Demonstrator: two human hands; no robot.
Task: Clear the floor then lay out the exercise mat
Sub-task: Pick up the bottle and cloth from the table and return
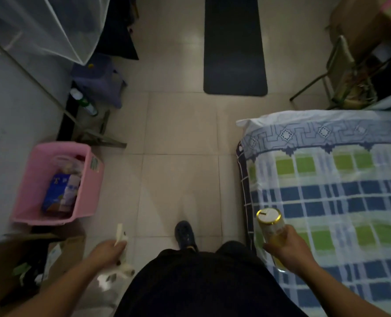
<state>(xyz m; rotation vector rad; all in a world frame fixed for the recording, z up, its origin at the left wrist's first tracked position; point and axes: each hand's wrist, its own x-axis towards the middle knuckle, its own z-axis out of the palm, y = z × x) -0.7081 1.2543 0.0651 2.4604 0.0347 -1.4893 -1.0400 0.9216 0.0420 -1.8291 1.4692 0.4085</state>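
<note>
Left hand (109, 249) grips white scraps (119, 266), right hand (288, 244) a jar (271, 227)

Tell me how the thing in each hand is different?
The left hand grips soft, crumpled white paper or cloth that dangles; the right hand grips a stiff, clear yellowish bottle with a gold-rimmed white cap, held upright. The white item has no fixed shape; the bottle is round. Both are carried above the floor.

Pale tiled floor (180, 133); dark exercise mat (234, 53) flat at far end; pink basket (41, 179) at left; cardboard box (18, 259) just beside it; purple stool (98, 81) beyond.
</note>
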